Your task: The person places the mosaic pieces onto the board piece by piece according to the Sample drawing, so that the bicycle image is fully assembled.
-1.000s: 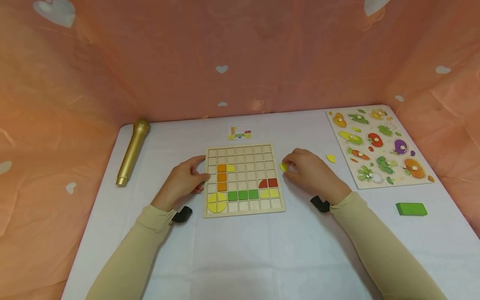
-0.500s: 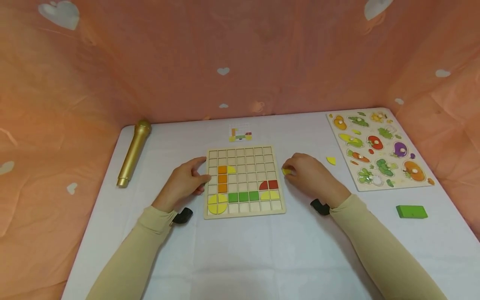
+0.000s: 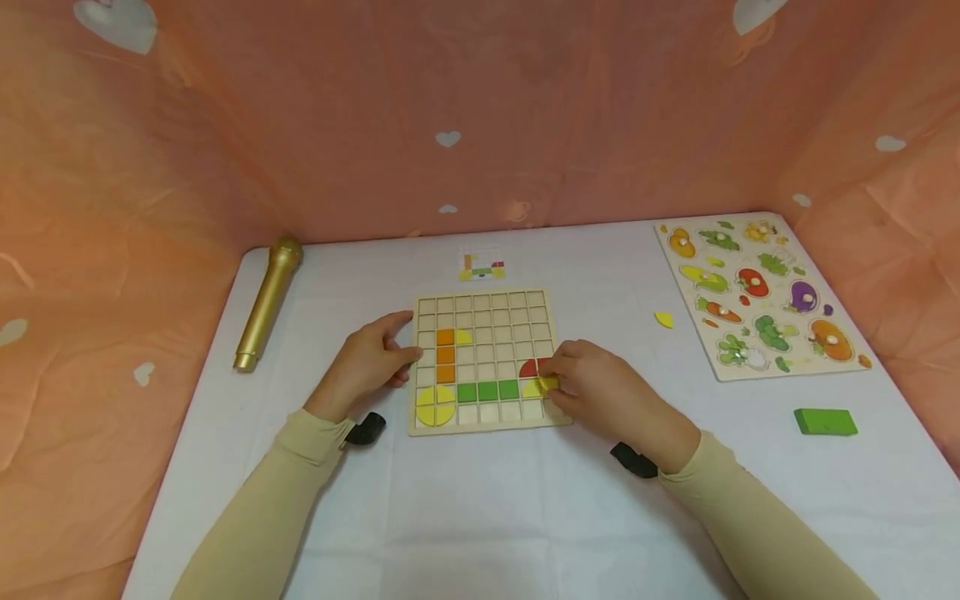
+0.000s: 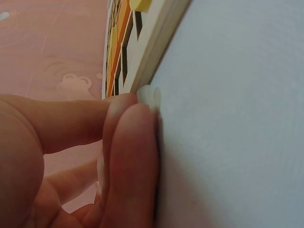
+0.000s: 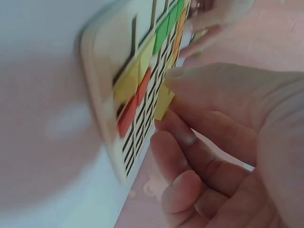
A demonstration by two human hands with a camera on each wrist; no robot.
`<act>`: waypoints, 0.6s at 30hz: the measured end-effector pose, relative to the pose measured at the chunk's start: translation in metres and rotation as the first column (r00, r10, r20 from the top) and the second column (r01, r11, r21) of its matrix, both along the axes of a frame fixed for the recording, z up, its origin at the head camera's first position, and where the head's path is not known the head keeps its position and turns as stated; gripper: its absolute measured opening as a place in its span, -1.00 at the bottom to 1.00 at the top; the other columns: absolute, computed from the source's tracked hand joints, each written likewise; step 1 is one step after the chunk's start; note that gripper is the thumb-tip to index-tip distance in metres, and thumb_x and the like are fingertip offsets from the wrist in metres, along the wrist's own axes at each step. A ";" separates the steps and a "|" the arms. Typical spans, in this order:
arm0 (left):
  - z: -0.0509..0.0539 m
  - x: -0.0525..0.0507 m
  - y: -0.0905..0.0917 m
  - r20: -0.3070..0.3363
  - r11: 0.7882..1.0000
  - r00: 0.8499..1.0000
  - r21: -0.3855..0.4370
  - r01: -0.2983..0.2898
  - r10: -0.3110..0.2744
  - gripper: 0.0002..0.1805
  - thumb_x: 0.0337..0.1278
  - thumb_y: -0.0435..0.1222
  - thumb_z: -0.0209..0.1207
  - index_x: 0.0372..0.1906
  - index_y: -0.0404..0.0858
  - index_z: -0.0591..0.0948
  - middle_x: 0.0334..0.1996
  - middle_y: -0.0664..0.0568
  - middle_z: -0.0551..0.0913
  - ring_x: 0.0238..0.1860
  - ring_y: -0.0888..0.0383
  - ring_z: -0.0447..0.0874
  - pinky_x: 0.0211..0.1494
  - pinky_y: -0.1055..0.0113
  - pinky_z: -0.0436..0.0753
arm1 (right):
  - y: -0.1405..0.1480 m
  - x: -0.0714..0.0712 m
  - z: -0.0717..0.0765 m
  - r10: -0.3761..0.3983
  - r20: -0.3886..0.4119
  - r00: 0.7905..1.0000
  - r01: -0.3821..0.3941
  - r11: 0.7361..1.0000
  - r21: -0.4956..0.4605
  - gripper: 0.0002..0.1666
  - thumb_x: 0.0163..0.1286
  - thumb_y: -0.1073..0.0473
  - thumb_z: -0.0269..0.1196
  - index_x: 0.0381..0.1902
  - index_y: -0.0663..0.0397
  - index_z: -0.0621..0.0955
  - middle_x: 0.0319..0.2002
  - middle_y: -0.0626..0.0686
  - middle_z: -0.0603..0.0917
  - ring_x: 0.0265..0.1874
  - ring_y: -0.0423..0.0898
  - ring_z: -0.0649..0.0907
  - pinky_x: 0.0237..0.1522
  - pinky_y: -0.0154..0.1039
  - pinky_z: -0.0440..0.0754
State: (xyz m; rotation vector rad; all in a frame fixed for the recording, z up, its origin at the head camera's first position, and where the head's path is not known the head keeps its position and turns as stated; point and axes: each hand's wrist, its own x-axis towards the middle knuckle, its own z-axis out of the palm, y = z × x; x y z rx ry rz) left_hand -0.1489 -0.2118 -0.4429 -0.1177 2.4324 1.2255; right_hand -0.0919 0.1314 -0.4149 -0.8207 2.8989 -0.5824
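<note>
A wooden grid board [image 3: 491, 423] lies at the middle of the table. It bears orange squares [image 3: 446, 356], green squares [image 3: 487, 390], yellow quarter circles [image 3: 435, 406] and red pieces [image 3: 528, 367]. Between thumb and fingertips, my right hand [image 3: 611, 400] pinches a yellow quarter-circle piece [image 5: 164, 99] over the board's lower right cells. It partly hides the red and yellow pieces there. My left hand [image 3: 367, 358] touches the board's left edge, its thumb and index finger spread apart; in the left wrist view the fingertips [image 4: 133, 128] meet the board's side.
Behind the board lies a small pattern card [image 3: 482, 264]. A loose yellow quarter circle [image 3: 663, 319] is at the right, near a vegetable puzzle board [image 3: 765, 362]. A green block [image 3: 825, 422] lies at the far right, a gold microphone [image 3: 267, 304] at the left.
My right hand has picked up the yellow quarter circle from beside the board and carried it left and nearer, over the lower right cells. The left hand stays in place.
</note>
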 end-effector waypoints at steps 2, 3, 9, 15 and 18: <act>0.001 0.000 0.000 -0.001 1.000 1.000 0.001 -0.001 0.001 -0.18 0.45 -0.20 0.37 0.69 0.00 0.31 -0.27 -0.10 0.64 -0.41 0.08 0.73 -0.24 0.29 0.79 | -0.004 0.006 0.000 0.018 -0.008 1.000 -0.018 1.000 0.005 -0.72 0.31 0.29 0.51 -0.01 0.11 0.84 -0.17 -0.05 0.70 -0.13 -0.11 0.64 -0.09 -0.16 0.72; 0.001 0.000 0.000 -0.003 1.000 1.000 0.000 0.000 0.000 -0.18 0.45 -0.20 0.37 0.69 -0.01 0.31 -0.28 -0.11 0.64 -0.41 0.08 0.73 -0.24 0.29 0.79 | -0.006 0.008 0.000 0.026 -0.013 1.000 -0.026 1.000 0.012 -0.73 0.31 0.28 0.53 -0.03 0.10 0.83 -0.17 -0.06 0.69 -0.12 -0.11 0.64 -0.09 -0.17 0.72; 0.002 0.000 0.001 0.001 1.000 1.000 -0.009 0.003 -0.003 -0.18 0.46 -0.20 0.37 0.70 -0.01 0.30 -0.29 -0.10 0.65 -0.41 0.08 0.72 -0.25 0.30 0.79 | -0.014 0.017 -0.008 0.085 -0.050 0.995 -0.082 0.995 0.055 -0.75 0.26 0.25 0.60 -0.10 0.04 0.83 -0.20 -0.08 0.64 -0.16 -0.13 0.62 -0.12 -0.22 0.73; 0.002 0.000 0.002 -0.002 1.000 1.000 -0.014 0.009 -0.009 -0.19 0.47 -0.19 0.36 0.70 -0.01 0.29 -0.28 -0.10 0.66 -0.41 0.07 0.72 -0.24 0.30 0.79 | -0.019 0.022 -0.015 0.085 -0.040 0.996 -0.082 0.994 0.066 -0.74 0.28 0.27 0.59 -0.07 0.04 0.84 -0.14 -0.06 0.69 -0.09 -0.12 0.67 -0.05 -0.20 0.77; 0.002 0.000 0.002 0.000 1.000 1.000 -0.017 0.011 -0.011 -0.18 0.46 -0.19 0.36 0.70 -0.01 0.29 -0.28 -0.11 0.65 -0.41 0.07 0.73 -0.24 0.29 0.79 | -0.020 0.022 -0.016 0.091 -0.051 0.995 -0.088 0.994 0.058 -0.74 0.27 0.28 0.59 -0.08 0.05 0.83 -0.11 -0.05 0.71 -0.07 -0.11 0.68 -0.04 -0.18 0.78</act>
